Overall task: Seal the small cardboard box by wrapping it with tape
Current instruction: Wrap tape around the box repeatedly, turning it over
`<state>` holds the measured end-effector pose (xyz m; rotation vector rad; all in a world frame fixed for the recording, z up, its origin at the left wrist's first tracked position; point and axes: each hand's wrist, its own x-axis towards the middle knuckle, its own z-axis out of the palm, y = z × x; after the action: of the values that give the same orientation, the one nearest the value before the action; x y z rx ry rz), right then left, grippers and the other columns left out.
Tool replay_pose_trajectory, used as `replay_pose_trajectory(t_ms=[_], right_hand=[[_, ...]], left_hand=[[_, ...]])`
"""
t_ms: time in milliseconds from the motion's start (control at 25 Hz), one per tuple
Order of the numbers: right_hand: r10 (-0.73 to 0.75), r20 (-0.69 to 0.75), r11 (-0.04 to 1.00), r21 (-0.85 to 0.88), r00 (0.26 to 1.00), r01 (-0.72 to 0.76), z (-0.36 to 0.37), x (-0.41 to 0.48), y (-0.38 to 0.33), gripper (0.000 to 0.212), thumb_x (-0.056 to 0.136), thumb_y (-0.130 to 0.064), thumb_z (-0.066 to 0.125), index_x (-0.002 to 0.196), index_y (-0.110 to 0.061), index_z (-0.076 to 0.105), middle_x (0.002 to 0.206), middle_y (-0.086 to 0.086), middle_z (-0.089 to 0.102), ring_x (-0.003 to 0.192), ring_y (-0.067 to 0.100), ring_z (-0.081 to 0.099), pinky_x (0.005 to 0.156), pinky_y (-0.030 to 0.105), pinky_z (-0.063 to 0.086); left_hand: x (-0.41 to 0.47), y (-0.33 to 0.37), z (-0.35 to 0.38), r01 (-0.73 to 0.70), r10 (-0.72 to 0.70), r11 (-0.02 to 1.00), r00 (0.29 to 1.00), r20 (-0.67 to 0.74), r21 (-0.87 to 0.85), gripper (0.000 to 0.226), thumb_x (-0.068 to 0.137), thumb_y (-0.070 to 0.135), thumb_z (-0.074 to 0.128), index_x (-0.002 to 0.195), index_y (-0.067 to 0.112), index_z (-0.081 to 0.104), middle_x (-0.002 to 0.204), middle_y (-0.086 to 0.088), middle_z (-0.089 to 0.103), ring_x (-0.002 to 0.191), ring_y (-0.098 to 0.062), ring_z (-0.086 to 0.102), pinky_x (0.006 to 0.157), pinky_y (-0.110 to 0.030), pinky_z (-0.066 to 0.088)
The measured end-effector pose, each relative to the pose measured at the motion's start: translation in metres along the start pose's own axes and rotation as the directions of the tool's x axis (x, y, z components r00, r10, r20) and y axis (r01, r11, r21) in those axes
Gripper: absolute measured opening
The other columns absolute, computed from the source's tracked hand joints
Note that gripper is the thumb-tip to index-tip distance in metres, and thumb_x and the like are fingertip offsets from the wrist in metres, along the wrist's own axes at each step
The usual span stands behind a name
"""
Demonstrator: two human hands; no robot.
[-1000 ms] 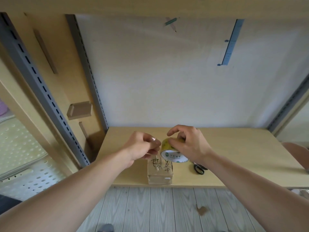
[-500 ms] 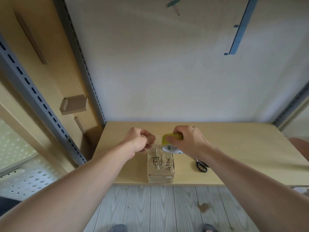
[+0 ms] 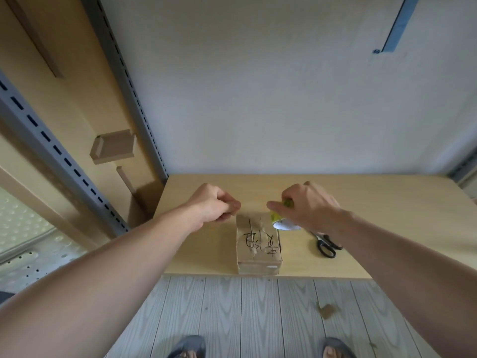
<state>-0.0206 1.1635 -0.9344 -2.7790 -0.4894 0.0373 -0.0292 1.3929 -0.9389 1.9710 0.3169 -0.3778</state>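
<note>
Here the small cardboard box (image 3: 258, 245) sits at lower centre, on the near edge of the table (image 3: 374, 208). Our right hand (image 3: 311, 208) curls round the tape roll (image 3: 280, 220) and our left hand (image 3: 214, 205) pinches the tape strip (image 3: 254, 214), both just above the box's far end. We judge this keeps the strip taut for laying.

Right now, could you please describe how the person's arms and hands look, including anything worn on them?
The left arm and right arm are bare as far as the frame shows, with no sleeves in view. The left hand and right hand wear no gloves, and no watch, ring or bracelet shows.
</note>
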Motion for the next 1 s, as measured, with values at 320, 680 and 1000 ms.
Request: replay_pose_trajectory(t_ms=[320,680,1000], right_hand=[[0.007,-0.024,0.992,-0.126,1.0,-0.009,0.013,0.001,0.04,0.06,0.093,-0.063,0.05,0.06,-0.013,0.058,0.055,0.001,0.058,0.052,0.022,0.056,0.047,0.022,0.031],[-0.03,-0.071,0.988,-0.152,0.997,0.019,0.036,0.003,0.059,0.046,0.091,-0.042,0.056,0.055,-0.016,0.045,0.05,-0.002,0.048,0.049,0.024,0.043,0.061,0.026,0.035],[-0.015,-0.159,0.997,-0.08,0.987,0.002,0.047,0.01,0.063,0.046,0.09,-0.039,0.059,0.057,-0.007,0.052,0.054,0.01,0.06,0.049,0.026,0.041,0.048,0.02,0.02]], left_hand=[[0.015,-0.022,-0.003,0.066,-0.065,0.995,0.998,0.019,-0.074,0.005,0.09,0.01,0.075,0.093,0.008,0.071,0.09,-0.01,0.073,0.076,-0.017,0.065,0.083,-0.037,0.06],[0.034,-0.038,0.017,0.16,-0.159,0.982,0.987,0.02,-0.099,0.003,0.095,0.008,0.07,0.093,0.009,0.071,0.081,-0.005,0.076,0.069,-0.015,0.066,0.071,-0.031,0.056],[0.04,-0.038,0.014,0.162,-0.161,0.944,0.987,0.027,-0.289,0.009,0.094,0.016,0.07,0.093,0.007,0.069,0.083,-0.009,0.073,0.071,-0.019,0.063,0.067,-0.031,0.049]])
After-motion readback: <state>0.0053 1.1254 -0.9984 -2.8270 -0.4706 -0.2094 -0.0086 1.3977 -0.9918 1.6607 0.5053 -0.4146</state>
